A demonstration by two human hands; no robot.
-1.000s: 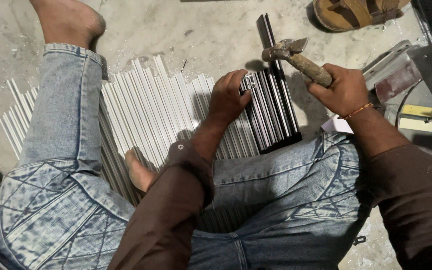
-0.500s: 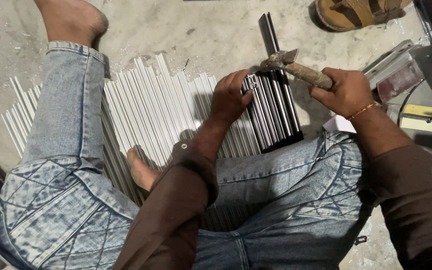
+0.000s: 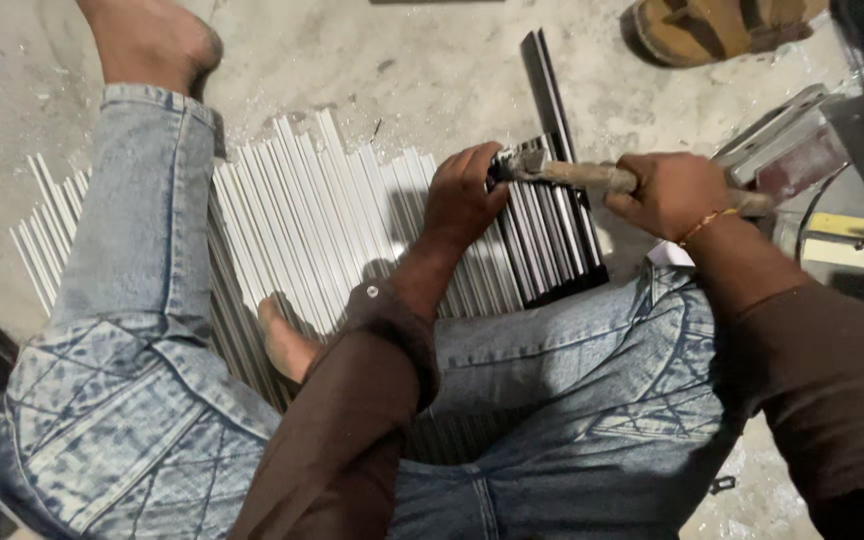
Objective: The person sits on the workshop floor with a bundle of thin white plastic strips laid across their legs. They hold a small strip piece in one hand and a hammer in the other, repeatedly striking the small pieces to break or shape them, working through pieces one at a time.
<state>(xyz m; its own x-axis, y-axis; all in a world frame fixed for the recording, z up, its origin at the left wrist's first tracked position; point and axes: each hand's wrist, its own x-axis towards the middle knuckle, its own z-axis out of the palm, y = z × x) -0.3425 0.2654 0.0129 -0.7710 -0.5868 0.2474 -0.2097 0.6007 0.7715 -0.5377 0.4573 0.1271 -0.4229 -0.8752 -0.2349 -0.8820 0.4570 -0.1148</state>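
Bare floor lies open at twelve o'clock, above the strips. At one o'clock a sandal blocks the corner. Metal parts crowd three o'clock, right beside the right hand. A leg bars nine o'clock, a foot tucked close beside the left hand.

The metal strips lay side by side on the floor, between the legs. The framed strip stack lay right of them, the left hand on its left edge. The hammer crossed above the stack, held by the right hand. A sandal lay behind.
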